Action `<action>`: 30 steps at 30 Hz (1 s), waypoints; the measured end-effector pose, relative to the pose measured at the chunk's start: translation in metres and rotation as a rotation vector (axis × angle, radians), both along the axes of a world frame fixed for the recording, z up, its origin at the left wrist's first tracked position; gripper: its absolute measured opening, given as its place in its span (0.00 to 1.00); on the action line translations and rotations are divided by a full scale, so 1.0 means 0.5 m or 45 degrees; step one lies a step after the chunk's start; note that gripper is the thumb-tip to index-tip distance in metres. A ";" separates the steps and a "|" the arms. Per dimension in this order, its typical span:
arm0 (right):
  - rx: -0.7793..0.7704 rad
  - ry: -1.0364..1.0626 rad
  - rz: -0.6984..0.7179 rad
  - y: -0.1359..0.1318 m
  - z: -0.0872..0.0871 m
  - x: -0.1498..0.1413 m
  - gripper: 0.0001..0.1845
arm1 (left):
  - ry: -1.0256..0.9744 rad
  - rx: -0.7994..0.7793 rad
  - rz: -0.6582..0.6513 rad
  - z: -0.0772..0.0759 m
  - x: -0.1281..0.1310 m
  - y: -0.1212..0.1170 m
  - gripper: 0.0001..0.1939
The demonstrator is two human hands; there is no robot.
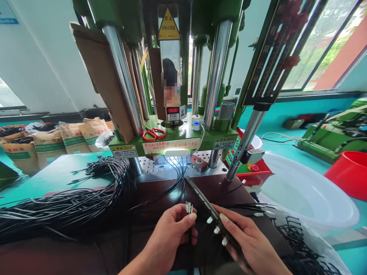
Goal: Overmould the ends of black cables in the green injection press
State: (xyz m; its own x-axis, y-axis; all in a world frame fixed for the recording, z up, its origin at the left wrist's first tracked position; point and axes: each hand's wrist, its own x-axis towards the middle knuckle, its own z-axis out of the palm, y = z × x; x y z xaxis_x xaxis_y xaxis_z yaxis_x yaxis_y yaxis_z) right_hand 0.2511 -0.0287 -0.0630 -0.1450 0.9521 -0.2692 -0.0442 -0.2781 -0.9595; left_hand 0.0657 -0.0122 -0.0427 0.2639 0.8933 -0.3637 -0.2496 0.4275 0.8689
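left hand pinches small plugs over the desk; right hand grips a dark bar, tip toward the far edge; black cables lie heaped at the left edge.

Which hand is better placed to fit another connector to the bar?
Probably the left hand: it pinches several metal connectors close beside the dark bar. The right hand is occupied gripping that bar, so it seems better suited to steadying it.
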 end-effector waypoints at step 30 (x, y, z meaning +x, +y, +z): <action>0.075 -0.185 0.189 -0.004 0.005 0.000 0.32 | 0.085 -0.048 -0.048 -0.009 0.015 0.018 0.13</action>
